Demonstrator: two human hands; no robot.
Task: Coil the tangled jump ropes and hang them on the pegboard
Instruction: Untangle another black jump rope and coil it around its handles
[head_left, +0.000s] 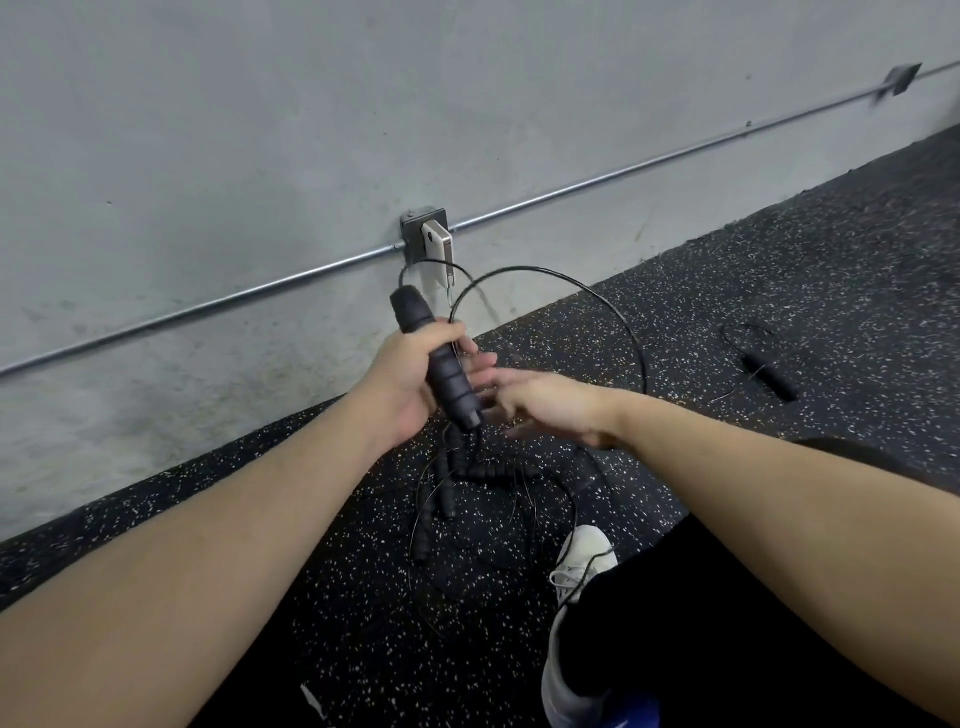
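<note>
My left hand (410, 379) grips a black ribbed jump rope handle (439, 358), held tilted with its top end pointing up and left. A thin black rope (597, 296) arcs from the handle up and over to the right in a wide loop. My right hand (545, 410) reaches in from the right, blurred, fingers extended toward the handle's lower end. Below the hands lies a tangled pile of black handles and thin ropes (467, 488) on the speckled floor. Another black handle (769, 371) with a small loop lies apart to the right. No pegboard is in view.
A grey concrete wall with a metal conduit (208, 306) and an outlet box holding a white charger (439, 249) stands just behind the hands. Black speckled rubber floor (779, 270) runs along it. My white shoe (582, 566) and dark trouser leg sit at lower right, a rope lying across the shoe.
</note>
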